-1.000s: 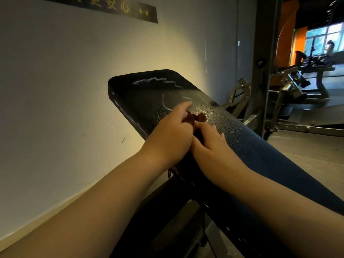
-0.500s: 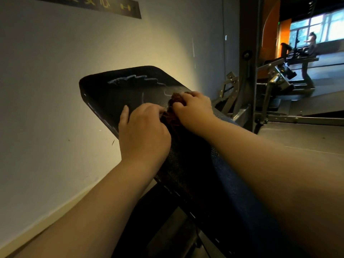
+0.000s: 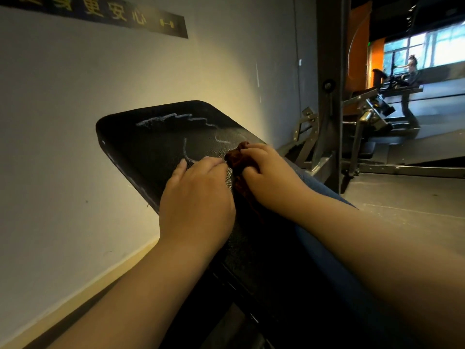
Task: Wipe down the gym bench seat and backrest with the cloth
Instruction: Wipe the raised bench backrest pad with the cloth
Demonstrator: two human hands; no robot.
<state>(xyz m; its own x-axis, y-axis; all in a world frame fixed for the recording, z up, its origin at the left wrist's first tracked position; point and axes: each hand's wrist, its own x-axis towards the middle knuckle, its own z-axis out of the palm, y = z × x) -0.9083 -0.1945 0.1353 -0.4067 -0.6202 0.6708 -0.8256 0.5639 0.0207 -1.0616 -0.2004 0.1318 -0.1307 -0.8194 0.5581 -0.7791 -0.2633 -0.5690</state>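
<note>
Gym wall (image 3: 75,109) behind the black backrest (image 3: 141,149). Right hand (image 3: 273,178) grips the bunched cloth (image 3: 235,159) near the backrest's right edge; left hand (image 3: 197,200) lies alongside, fingers together, grip undeterminable. Best practice: flatten cloth, press firmly across the backrest's white marks (image 3: 176,116).

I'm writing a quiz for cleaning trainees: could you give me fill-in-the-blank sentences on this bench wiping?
The cloth is gripped by the ___ hand.
The marks on the bench are ___.
The characters on the sign are ___.
Missing words: right; white; yellow.
</note>
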